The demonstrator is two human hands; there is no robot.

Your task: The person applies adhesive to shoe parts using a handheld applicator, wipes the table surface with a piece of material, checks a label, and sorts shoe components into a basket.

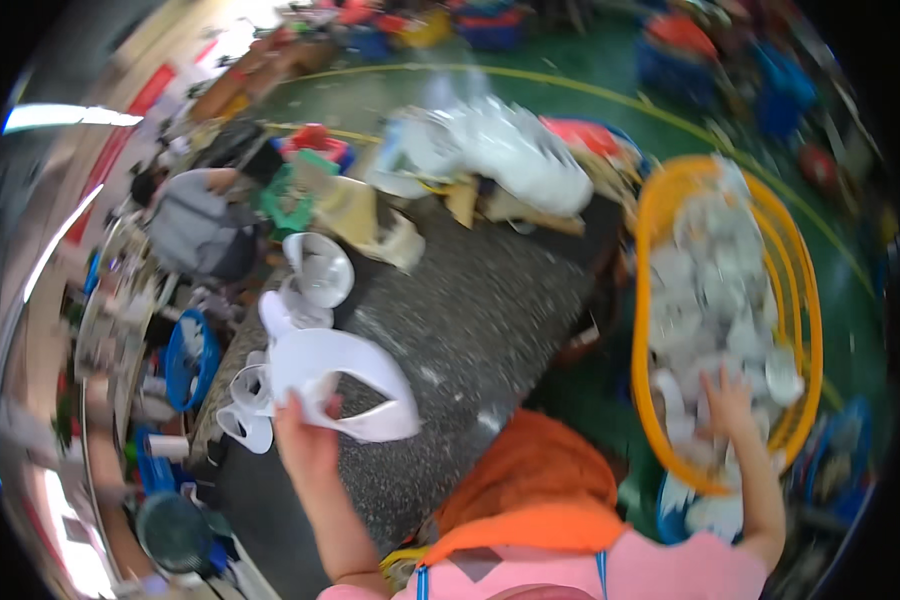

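Left hand, mine: thumb and fingers pinching lower edge of white curved piece, large opening in it, over left side of dark speckled table. Right hand, mine: fingers spread, over near end of yellow basket; whether touching whitish pieces heaped inside, I cannot tell. Beside held piece: white rounded parts, several, along table edge. Far end of table: blurred white bundle. At my front: orange cloth.
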